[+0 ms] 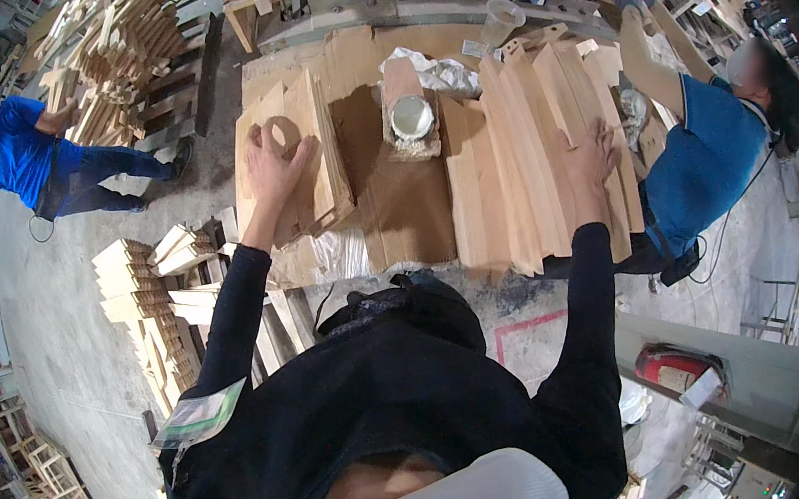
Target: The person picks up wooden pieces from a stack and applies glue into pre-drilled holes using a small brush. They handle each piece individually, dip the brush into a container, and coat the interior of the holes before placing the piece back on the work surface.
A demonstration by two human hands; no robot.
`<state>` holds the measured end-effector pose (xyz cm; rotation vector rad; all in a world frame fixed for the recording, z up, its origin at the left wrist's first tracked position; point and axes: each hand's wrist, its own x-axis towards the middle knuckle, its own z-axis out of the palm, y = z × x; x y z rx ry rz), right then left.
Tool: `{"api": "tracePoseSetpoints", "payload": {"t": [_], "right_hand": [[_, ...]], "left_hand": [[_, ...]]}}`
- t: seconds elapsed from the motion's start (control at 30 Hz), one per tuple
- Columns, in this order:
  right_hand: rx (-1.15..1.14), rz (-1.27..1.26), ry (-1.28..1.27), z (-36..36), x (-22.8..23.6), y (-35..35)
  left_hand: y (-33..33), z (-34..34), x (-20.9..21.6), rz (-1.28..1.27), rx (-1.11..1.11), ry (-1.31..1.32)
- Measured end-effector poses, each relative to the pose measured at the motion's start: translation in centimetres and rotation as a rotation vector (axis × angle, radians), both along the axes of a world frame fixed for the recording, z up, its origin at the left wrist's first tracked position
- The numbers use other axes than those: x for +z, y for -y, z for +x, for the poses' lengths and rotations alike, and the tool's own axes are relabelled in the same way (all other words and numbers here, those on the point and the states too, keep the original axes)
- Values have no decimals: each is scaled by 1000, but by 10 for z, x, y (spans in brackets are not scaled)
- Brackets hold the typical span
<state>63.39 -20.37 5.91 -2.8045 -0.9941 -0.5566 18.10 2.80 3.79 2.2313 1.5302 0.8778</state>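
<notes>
My left hand (274, 170) lies on a stack of pale wooden boards (312, 162) at the left of the cardboard-covered table, thumb and fingers apart. A rounded mark or opening, unclear which, shows between them. My right hand (590, 164) rests with fingers stretched out on a row of long wooden boards (519, 169) at the right. Between the two groups stands an open container of white paste (411, 118), with a wooden piece (402, 78) behind it. White smears surround its base.
Crumpled white plastic (438, 73) and a clear cup (502, 23) sit toward the back. A co-worker in blue (710, 154) leans in at the right; another person (29, 150) stands far left by stacked wood (130, 37). More cut pieces (145, 307) are piled beside my left arm.
</notes>
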Motion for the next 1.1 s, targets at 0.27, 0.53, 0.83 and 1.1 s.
{"api": "tracePoseSetpoints", "payload": {"t": [0.27, 0.53, 0.83, 1.1], "right_hand": [[6, -202, -539, -18, 86, -22], [125, 74, -534, 13, 66, 6], [807, 589, -715, -153, 128, 0], [1007, 513, -467, -276, 106, -31]], "left_hand": [[4, -10, 2, 25, 68, -24], [15, 8, 20, -26, 53, 57], [108, 81, 92, -223, -718, 698], [130, 68, 106, -605, -503, 1107]]}}
